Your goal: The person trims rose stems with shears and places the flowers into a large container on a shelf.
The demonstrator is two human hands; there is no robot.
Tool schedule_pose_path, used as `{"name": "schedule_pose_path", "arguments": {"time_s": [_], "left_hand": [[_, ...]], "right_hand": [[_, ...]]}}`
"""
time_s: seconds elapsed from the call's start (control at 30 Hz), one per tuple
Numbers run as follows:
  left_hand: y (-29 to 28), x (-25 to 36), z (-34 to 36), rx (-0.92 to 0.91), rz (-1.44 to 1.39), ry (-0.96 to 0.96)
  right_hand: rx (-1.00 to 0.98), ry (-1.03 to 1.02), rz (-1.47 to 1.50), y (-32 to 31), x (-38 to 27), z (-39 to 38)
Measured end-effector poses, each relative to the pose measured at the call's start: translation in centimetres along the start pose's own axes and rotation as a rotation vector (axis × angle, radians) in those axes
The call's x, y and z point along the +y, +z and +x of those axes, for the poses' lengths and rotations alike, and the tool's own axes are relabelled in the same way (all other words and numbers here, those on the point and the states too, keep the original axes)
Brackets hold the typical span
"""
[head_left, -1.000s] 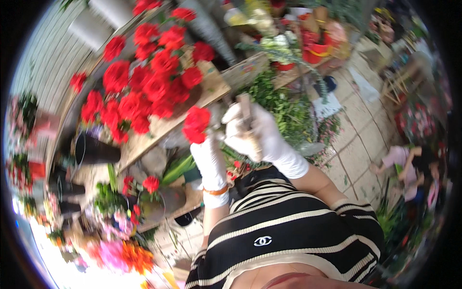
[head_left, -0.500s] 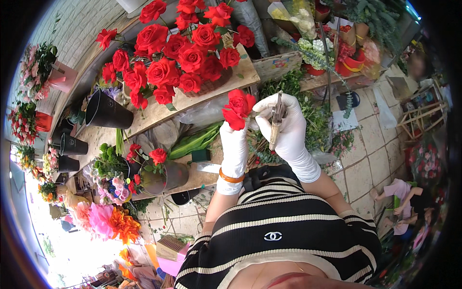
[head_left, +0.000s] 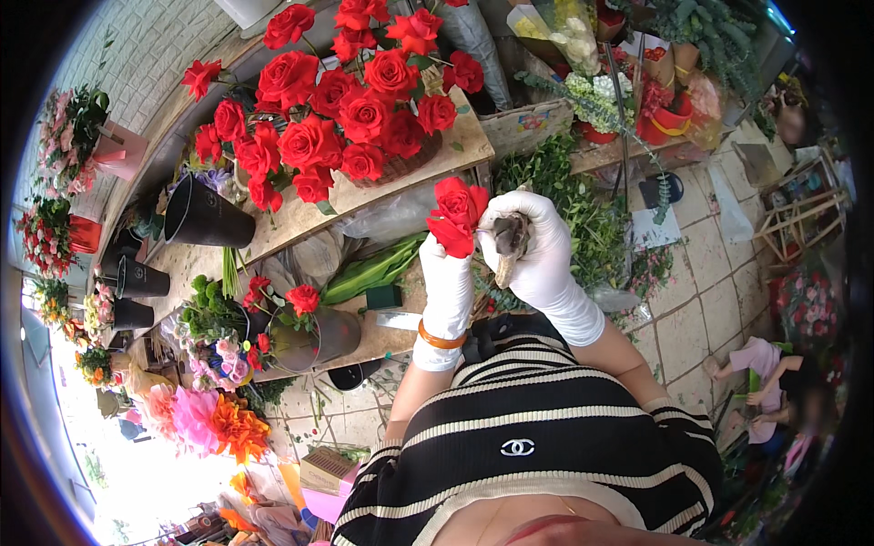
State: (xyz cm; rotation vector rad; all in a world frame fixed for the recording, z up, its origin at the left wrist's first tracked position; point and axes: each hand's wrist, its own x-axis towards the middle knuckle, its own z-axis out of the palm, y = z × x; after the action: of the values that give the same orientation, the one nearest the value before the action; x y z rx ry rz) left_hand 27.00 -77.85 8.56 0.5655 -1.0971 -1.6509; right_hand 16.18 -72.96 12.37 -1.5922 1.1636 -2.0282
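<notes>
Both hands wear white gloves. My left hand (head_left: 446,282) is closed just under the bloom of a single red rose (head_left: 457,216), whose stem is hidden by the glove. Close against the right side of the bloom, my right hand (head_left: 539,250) has its thumb and fingertips at the petals. A pair of pruning shears (head_left: 510,241) with a worn, pale handle sits in that same hand; the blades are partly hidden. Beyond my hands, a big cluster of red roses (head_left: 339,114) stands in a basket (head_left: 410,164) on the wooden bench.
The wooden bench (head_left: 282,232) runs along the left, with a black bucket (head_left: 208,214) on it. A grey bucket (head_left: 314,337) of roses stands lower down. Cut greenery (head_left: 546,168) heaps up ahead. Wrapped bouquets (head_left: 669,114) stand far right; another person (head_left: 774,382) is at the right edge.
My right hand has turned inward and its fingertips have closed in on the rose. The shears have tilted with it, and the bloom has shifted slightly right and down.
</notes>
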Motion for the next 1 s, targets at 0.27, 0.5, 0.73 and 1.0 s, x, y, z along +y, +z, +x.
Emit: {"name": "schedule_pose_path", "arguments": {"time_s": [0.27, 0.5, 0.73, 1.0], "left_hand": [[2.6, 1.1, -0.2, 0.064, -0.146, 0.101], [2.2, 1.7, -0.4, 0.075, -0.230, 0.055], [-0.2, 0.4, -0.9, 0.089, -0.222, 0.020], [0.6, 0.8, -2.4, 0.082, -0.106, 0.100]], "right_hand": [[0.132, 0.059, 0.131, 0.7, 0.3, 0.2], [0.009, 0.083, 0.258, -0.3, -1.3, 0.0], [-0.021, -0.085, 0.064, 0.7, -1.0, -0.4], [0.091, -0.193, -0.023, 1.3, -0.7, -0.9]]}}
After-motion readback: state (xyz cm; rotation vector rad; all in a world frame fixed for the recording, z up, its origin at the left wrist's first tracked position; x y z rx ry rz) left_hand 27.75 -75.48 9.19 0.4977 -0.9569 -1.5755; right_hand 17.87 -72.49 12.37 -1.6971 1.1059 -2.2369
